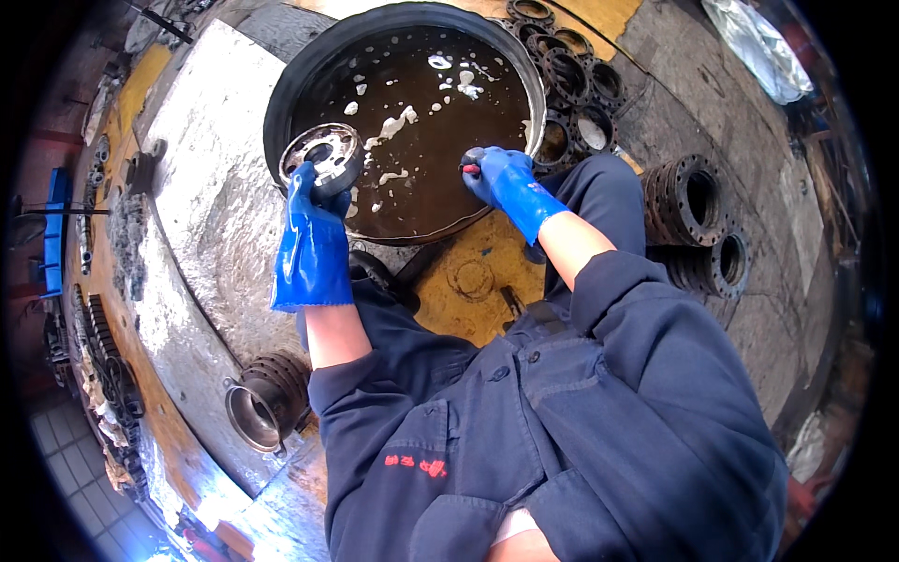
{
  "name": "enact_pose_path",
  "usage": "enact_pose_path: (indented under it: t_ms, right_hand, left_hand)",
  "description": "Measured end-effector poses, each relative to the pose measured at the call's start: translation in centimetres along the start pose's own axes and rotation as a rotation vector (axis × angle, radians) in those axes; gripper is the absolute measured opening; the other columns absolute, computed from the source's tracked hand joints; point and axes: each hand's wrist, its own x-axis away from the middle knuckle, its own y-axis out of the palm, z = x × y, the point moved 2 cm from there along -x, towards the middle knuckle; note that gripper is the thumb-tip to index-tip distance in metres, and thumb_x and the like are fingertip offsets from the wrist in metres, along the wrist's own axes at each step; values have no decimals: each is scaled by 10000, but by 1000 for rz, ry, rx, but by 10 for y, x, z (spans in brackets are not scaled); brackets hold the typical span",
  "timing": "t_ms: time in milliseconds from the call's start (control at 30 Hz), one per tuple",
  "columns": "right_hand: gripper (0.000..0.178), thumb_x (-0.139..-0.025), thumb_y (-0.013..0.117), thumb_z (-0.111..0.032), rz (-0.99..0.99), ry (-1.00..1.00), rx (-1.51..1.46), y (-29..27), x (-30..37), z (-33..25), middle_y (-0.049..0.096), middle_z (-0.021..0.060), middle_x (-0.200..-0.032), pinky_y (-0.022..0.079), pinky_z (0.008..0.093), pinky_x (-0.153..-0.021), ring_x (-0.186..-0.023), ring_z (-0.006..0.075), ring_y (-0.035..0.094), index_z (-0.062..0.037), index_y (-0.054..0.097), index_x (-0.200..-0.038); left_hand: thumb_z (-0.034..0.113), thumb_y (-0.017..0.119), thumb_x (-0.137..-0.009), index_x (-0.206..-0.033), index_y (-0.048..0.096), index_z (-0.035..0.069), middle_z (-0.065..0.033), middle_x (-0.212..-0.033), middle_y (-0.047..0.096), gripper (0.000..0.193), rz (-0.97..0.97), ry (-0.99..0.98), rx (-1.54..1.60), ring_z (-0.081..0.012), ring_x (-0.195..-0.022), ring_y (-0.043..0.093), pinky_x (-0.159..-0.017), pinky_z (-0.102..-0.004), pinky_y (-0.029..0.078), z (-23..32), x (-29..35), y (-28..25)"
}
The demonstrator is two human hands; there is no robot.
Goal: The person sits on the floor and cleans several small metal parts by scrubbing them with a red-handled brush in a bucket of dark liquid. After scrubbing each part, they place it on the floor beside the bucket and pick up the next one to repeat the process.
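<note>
My blue-gloved left hand [309, 244] is closed on the lower edge of a round metal flange ring [350, 167]. The ring has a large centre hole and smaller holes around it, and is tilted over the left rim of a big black tub [278, 112]. Dark brown liquid [440, 140] with patches of pale foam lies in the tub. At the tub's right front side, my blue-gloved right hand [517, 195] is closed round a small tool with a black and red handle [471, 170]. Its working end cannot be made out.
Greasy metal rings [567, 75] are heaped just right of the tub. Farther right lie two stacks of flanges [688, 201]. A ribbed metal cylinder [267, 403] lies by my left elbow. Clear plastic sheeting [757, 47] is at the far right. My knees flank the tub's near side.
</note>
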Motion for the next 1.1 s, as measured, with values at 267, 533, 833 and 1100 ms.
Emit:
enact_pose_path:
  t_ms: [267,533,833,1100]
  right_hand:
    - [257,-904,667,-346,17,-11,30,-12,8,-5,778,67,-1114,585,460,-885,-1091,298,734,-256,743,-1132]
    - [210,-859,770,-215,311,-239,-261,-3,12,-7,777,120,-985,595,402,-834,-927,340,745,-141,772,-1056]
    - [267,-1018,705,-178,-48,-255,-596,24,-31,70,731,35,-1055,552,300,-841,-910,137,654,-17,731,-1229]
    - [340,-1042,654,-327,-405,-149,-264,1,-40,61,682,4,-958,473,328,-729,-826,125,555,-16,721,-1163]
  left_hand:
    - [291,776,-931,-1409,600,69,-143,-1263,730,555,43,-2,22,-281,-1081,745,-826,-405,671,0,14,12]
    - [273,627,-1014,-1273,680,76,-118,-1194,751,330,-241,28,166,-233,-993,749,-776,-392,637,-23,-24,2]
    - [256,621,-969,-1132,684,89,-101,-1053,731,242,-39,561,117,-240,-913,727,-746,-403,588,-71,-7,58]
    - [240,616,-930,-1007,688,101,-86,-927,714,175,205,785,50,-247,-842,707,-719,-413,545,-70,-12,77]
